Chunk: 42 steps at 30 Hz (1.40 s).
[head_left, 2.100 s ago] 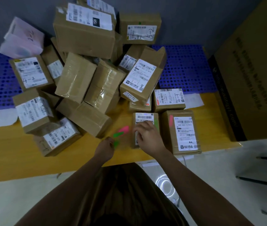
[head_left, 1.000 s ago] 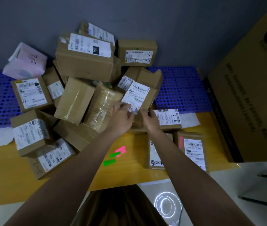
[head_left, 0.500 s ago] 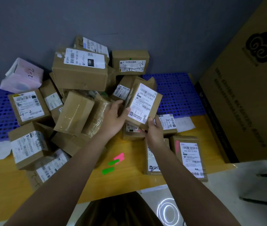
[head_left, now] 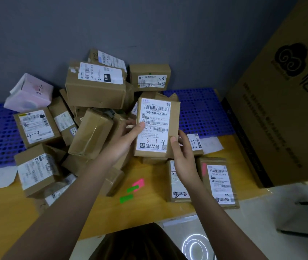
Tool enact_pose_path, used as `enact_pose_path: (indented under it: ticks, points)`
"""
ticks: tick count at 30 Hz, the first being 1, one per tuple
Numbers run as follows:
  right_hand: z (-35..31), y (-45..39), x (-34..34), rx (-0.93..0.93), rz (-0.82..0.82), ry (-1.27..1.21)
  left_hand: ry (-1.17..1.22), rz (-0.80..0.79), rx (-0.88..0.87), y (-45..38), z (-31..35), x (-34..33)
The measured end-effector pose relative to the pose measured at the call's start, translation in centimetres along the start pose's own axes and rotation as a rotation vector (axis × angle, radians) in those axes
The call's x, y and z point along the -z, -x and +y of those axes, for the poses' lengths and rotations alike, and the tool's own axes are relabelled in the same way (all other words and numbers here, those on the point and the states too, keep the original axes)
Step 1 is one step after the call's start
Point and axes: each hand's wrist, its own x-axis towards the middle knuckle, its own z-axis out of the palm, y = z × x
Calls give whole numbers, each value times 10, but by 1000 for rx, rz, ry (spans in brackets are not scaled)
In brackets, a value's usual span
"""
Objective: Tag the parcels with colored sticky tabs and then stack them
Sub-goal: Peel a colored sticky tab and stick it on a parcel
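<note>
Brown cardboard parcel with a white "3-1" shipping label (head_left: 157, 128), raised above the heap of brown parcels (head_left: 93, 94) at the far side of the yellow wooden table (head_left: 8, 212). Left hand (head_left: 123, 141) grips its left edge, right hand (head_left: 184, 158) its near right corner. Long axis runs near to far, label facing the viewer, barcode end far. Judged step: selection for tagging. Next move calls for setting it down and pinching a tab from the pink and green sticky tabs (head_left: 133, 188).

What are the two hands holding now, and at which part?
Both hold one parcel marked 3-1: the left hand grips its left edge, thumb on the label; the right hand grips its lower right corner.
</note>
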Motion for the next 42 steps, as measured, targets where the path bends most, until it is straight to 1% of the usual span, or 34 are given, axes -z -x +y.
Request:
enact_pose_path:
  ticks: [3, 7, 9, 12, 14, 17, 19, 20, 21, 23, 25, 28, 30, 32, 39, 42]
  points:
    - [-3, 13, 12, -39, -82, 149, -137, -8, 47, 15, -8, 10]
    - [21, 31, 23, -205, -257, 329, -417, -149, 162, 42, -27, 14]
    - [36, 38, 24, -277, -297, 447, -527, -224, 217, 50, -45, 10]
    - [60, 42, 22, -332, -307, 672, -639, -212, 292, 51, -77, -7]
    - [77, 41, 19, -332, -268, 810, -614, -241, 334, 46, -98, -19]
    - [91, 38, 20, -326, -160, 874, -428, -312, 367, 35, -125, -27]
    - [95, 38, 22, -308, -97, 902, -368, -315, 379, 30, -140, -25]
    - [97, 39, 23, -288, -62, 918, -399, -304, 357, 30, -146, -22]
    - [99, 41, 23, -239, -23, 940, -476, -283, 314, 29, -151, -19]
    - [103, 46, 19, -57, 29, 1028, -715, -230, 199, 29, -162, -11]
    - [108, 50, 11, 139, 17, 1091, -894, -229, 124, 28, -174, -3]
    - [115, 52, -4, 297, -63, 1099, -1020, -235, 79, 23, -195, 1]
    - [117, 51, -12, 321, -128, 1116, -1065, -195, 73, 17, -200, -3]
    - [116, 48, -18, 305, -173, 1083, -1098, -154, 80, 9, -201, -9]
    - [113, 33, -21, 292, -179, 994, -1287, -122, 115, -12, -201, -29]
    - [114, 30, -17, 269, -181, 975, -1272, -102, 140, -18, -199, -33]
